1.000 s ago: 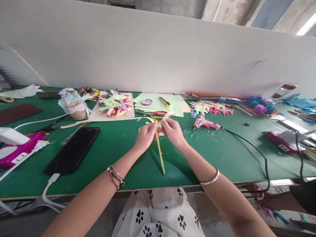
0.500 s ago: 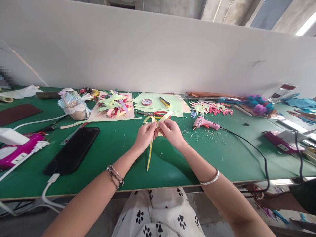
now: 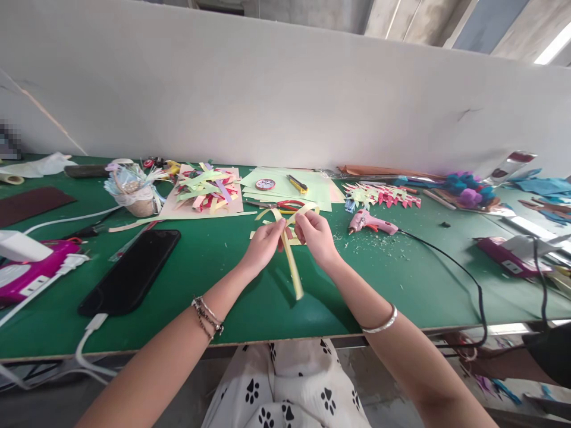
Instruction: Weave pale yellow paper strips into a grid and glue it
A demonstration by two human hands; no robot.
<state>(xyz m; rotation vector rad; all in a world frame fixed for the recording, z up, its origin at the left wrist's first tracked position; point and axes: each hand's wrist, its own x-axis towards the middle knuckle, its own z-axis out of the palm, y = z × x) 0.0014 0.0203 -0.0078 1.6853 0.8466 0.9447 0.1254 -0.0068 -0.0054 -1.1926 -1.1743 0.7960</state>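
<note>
Pale yellow paper strips [image 3: 292, 270] are held between my two hands above the green table. My left hand [image 3: 266, 242] pinches them where they cross, and one long end hangs down toward me. With thumb and fingers closed, my right hand [image 3: 314, 236] grips a strip that curves up in a loop. The fingers partly hide how the strips cross. Just beyond the hands lie red-handled scissors [image 3: 292, 205]. Other pale strips show on the table behind my fingers.
A pink glue gun [image 3: 372, 222] with a black cord lies to the right among scraps. At left are a black phone [image 3: 131, 270], a power strip [image 3: 38, 267] and a heap of coloured strips [image 3: 207, 189]. Green sheets [image 3: 319, 184] carry a yellow cutter [image 3: 298, 184]. Another person's arm [image 3: 504, 359] shows lower right.
The hanging strip end has swung to the right and turned its broad face up. My right hand has moved slightly right, away from my left, and the loop has shifted with it.
</note>
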